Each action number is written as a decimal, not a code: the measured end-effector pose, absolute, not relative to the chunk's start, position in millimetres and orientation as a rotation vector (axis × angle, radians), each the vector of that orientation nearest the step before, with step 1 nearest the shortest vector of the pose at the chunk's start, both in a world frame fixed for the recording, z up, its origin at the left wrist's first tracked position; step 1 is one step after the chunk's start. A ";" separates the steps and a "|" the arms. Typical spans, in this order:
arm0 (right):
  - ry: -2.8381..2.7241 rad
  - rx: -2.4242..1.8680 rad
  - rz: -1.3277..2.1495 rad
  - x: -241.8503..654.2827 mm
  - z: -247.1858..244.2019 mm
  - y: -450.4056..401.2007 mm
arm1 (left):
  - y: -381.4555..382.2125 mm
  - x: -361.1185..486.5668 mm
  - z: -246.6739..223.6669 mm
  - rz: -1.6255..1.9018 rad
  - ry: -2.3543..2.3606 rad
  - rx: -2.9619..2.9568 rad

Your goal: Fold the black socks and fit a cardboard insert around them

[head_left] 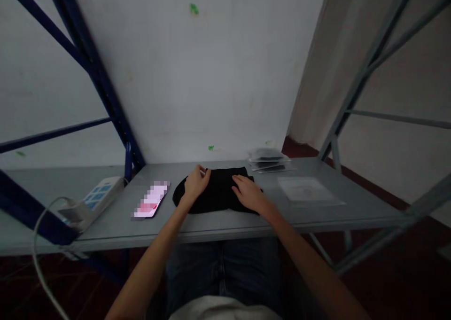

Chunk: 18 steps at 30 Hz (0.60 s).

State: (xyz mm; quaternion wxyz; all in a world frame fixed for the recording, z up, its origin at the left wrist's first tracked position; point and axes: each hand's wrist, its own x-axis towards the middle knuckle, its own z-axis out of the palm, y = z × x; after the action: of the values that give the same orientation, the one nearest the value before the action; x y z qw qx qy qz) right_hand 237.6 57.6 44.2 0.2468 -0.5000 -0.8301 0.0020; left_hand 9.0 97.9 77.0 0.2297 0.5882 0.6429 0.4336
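A piece of black cloth (220, 195) lies flat on the grey shelf, its left end rounded. Over its left part rests my left hand (196, 183), fingers curled together at the upper edge; whether they pinch any cloth is too small to tell. My right hand (247, 193) lies on the right part of the cloth with its fingers stretched out and a little apart. Some cloth edges show beyond the right hand.
A phone (152, 200) with a lit screen lies left of the cloth. Farther left is a white power strip (104, 195) with a plug and cable. Stacked clear packets (268, 159) stand at the back right, and a flat transparent bag (306, 190) lies nearer. Blue posts (105, 94) rise at left.
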 end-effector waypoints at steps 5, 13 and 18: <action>-2.267 -1.369 0.013 241.0 38.8 57.0 | 86.3 -23.7 67.2 0.513 2.049 1.891; -1.981 -1.387 -0.009 302.0 32.3 74.5 | 89.4 7.8 75.0 0.338 2.057 1.908; -1.828 -1.404 -0.037 345.2 35.0 84.2 | 88.2 12.0 84.9 0.319 2.129 1.917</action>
State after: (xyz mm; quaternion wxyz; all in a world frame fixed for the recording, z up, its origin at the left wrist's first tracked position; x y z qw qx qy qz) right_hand 345.2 84.2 35.0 0.4061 -0.5566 -0.7246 -0.0148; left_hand 12.0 88.2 84.9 0.1290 0.6595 0.7324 0.1099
